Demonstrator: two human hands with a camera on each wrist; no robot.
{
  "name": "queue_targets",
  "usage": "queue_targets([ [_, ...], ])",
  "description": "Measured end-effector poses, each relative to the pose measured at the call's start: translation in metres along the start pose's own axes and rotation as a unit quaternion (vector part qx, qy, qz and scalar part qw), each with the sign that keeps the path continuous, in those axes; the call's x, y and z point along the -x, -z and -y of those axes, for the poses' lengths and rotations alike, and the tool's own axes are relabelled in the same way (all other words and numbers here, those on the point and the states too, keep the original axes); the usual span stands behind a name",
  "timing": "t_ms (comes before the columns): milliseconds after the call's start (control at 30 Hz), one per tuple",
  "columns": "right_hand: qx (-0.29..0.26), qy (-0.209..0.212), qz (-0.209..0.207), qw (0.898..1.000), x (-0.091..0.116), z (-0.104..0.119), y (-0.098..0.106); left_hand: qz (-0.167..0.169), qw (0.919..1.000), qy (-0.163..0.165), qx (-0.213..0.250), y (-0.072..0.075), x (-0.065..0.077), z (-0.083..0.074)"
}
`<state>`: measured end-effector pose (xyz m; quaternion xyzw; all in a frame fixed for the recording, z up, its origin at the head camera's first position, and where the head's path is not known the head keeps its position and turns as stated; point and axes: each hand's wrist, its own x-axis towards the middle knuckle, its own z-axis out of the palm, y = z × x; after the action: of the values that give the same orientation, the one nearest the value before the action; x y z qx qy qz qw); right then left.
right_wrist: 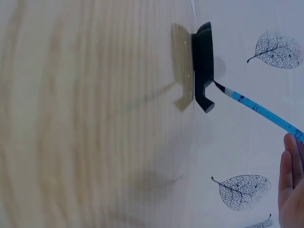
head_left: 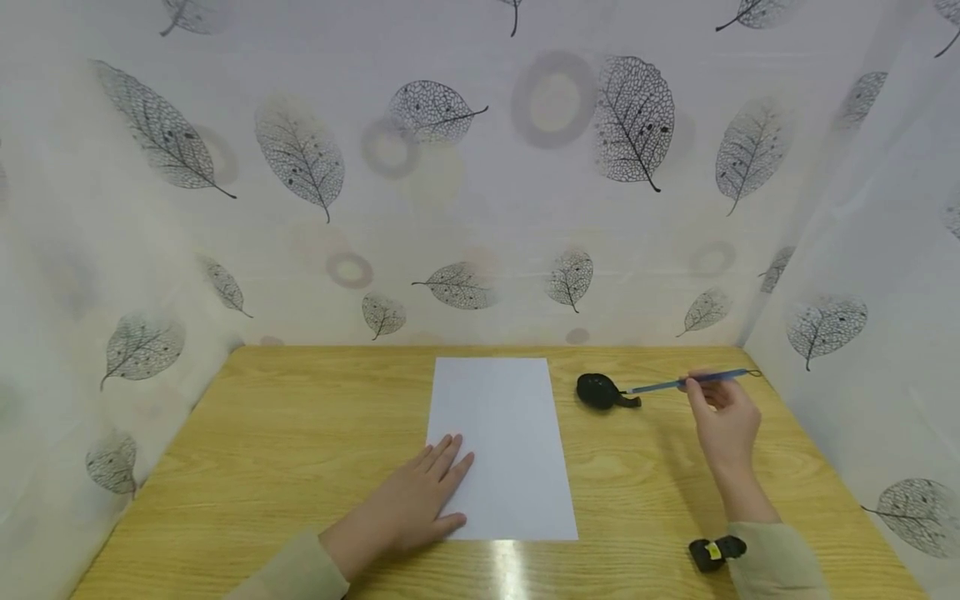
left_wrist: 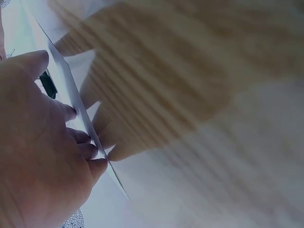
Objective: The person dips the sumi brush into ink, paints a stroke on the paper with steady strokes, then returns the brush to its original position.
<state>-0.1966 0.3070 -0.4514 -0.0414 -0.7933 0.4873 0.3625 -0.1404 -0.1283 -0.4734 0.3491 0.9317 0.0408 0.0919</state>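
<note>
Paper partly under spread left hand; right hand raised, pinching blue brush.

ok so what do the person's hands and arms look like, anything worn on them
The left hand and right hand are bare, without gloves or visible rings. The left sleeve and right sleeve are pale beige-green and long. A small black device with yellow on it shows at the right cuff.

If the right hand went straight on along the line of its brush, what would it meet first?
Probably the black dish: the brush in the right hand points at it, tip so close that contact is unclear.
</note>
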Motion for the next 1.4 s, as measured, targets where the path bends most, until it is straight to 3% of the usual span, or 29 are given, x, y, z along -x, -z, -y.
queue_targets([
  [400, 0.021, -0.010, -0.010, 1.000, -0.003, 0.000, 0.011, -0.020, 0.9997, -0.003, -0.013, -0.003, 0.008, 0.006],
  [767, -0.038, -0.005, -0.022, 0.999, -0.007, 0.012, -0.001, -0.017, 0.9994, -0.022, -0.021, 0.000, 0.014, 0.009],
  [1100, -0.040, 0.002, -0.022, 0.999, -0.006, 0.023, -0.008, -0.016, 0.9990, -0.028, -0.031, 0.001, 0.020, 0.010],
  [1400, -0.078, -0.008, -0.011, 0.997, 0.000, 0.040, -0.017, -0.011, 0.9990, -0.026, -0.034, 0.000, 0.021, 0.008],
])
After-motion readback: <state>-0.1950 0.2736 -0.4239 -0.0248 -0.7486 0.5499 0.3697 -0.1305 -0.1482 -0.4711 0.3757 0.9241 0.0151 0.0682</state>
